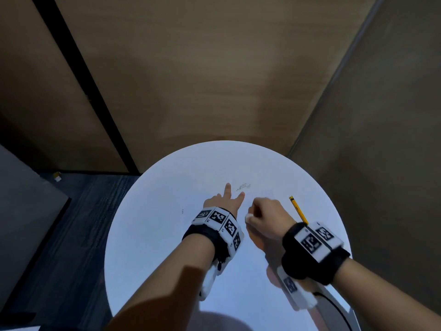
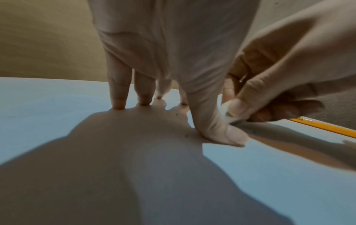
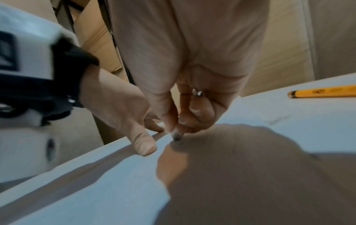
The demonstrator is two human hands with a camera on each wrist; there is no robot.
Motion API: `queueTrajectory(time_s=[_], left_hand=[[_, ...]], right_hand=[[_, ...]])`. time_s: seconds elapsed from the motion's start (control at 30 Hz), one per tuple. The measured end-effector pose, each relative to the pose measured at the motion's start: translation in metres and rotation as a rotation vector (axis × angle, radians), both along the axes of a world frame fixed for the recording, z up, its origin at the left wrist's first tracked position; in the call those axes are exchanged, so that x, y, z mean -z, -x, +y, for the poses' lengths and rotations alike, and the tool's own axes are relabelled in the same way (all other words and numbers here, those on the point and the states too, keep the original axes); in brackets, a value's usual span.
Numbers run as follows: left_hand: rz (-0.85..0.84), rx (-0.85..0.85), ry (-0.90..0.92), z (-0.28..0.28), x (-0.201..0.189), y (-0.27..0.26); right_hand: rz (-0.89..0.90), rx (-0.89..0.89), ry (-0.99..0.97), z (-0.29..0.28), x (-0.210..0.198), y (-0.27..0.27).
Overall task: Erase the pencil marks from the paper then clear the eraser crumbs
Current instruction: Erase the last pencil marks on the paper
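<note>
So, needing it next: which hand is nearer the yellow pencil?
Right. The right hand lies just beside the yellow pencil; the left hand presses farther away.

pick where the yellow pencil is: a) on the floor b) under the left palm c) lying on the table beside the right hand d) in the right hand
c: the yellow pencil lies on the white table, beside the right hand, which pinches an eraser.

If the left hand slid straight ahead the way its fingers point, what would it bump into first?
Probably the small patch of pencil marks, just beyond the left hand. Its fingers press flat on the paper; depth is unclear.
</note>
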State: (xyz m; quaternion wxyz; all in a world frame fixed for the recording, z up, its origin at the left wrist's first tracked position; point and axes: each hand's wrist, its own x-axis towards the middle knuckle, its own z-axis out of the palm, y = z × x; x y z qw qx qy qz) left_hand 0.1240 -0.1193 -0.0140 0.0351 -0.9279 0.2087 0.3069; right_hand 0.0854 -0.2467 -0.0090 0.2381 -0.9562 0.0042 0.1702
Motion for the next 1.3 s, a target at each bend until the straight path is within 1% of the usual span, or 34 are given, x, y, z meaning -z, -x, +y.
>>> queueTrajectory(time_s=[0.03, 0.1, 0.23, 0.3, 0.4, 0.5, 0.57, 0.63, 0.7, 0.8, 0.9, 1.03, 1.1, 1.13, 1.23, 1.3], left_hand=[[-0.005, 0.001, 0.003, 0.0, 0.001, 0.0], [-0.016, 0.005, 0.003, 0.0, 0.001, 0.001], [-0.016, 0.009, 0.001, 0.0, -0.001, 0.003], [-0.014, 0.008, -0.001, 0.0, -0.002, 0.003], [-0.004, -0.001, 0.006, 0.001, -0.001, 0.003], [0.001, 0.0, 0.014, 0.002, -0.002, 0.002], [-0.007, -0.01, 0.027, 0.003, -0.003, 0.004], [-0.016, -0.049, 0.061, 0.006, -0.001, 0.008], [-0.015, -0.101, 0.108, 0.011, 0.004, 0.012], [-0.016, -0.16, 0.164, 0.016, 0.012, 0.016], [-0.031, -0.16, 0.147, 0.015, 0.012, 0.016], [-0.03, -0.123, 0.092, 0.009, 0.002, 0.013], [-0.019, -0.116, 0.071, 0.007, -0.001, 0.012], [-0.018, -0.115, 0.067, 0.007, -0.001, 0.011], [-0.018, -0.12, 0.059, 0.005, 0.0, 0.01], [-0.02, -0.118, 0.056, 0.004, 0.001, 0.01]], right_hand=[[0.023, -0.035, 0.001, -0.001, 0.0, 0.007], [0.02, -0.04, -0.003, -0.004, -0.002, 0.006], [-0.059, 0.1, 0.015, -0.001, -0.004, -0.029], [-0.066, 0.133, 0.022, 0.001, -0.002, -0.037], [-0.032, 0.064, 0.003, 0.001, -0.003, -0.02], [0.065, -0.061, -0.015, -0.008, -0.006, 0.003], [0.119, -0.096, -0.019, -0.014, -0.009, 0.004], [0.126, -0.062, -0.05, -0.017, -0.011, -0.001], [0.079, -0.006, -0.092, -0.017, -0.01, -0.006], [0.055, -0.041, -0.09, -0.009, -0.009, -0.012], [0.031, -0.055, -0.05, 0.001, -0.007, -0.024], [-0.069, 0.055, -0.004, 0.007, -0.001, -0.042], [-0.096, 0.076, 0.008, 0.008, 0.0, -0.042], [-0.085, 0.052, 0.011, 0.008, 0.0, -0.039], [0.045, -0.061, 0.036, 0.004, -0.004, -0.026], [0.063, -0.08, 0.038, 0.002, -0.006, -0.026]])
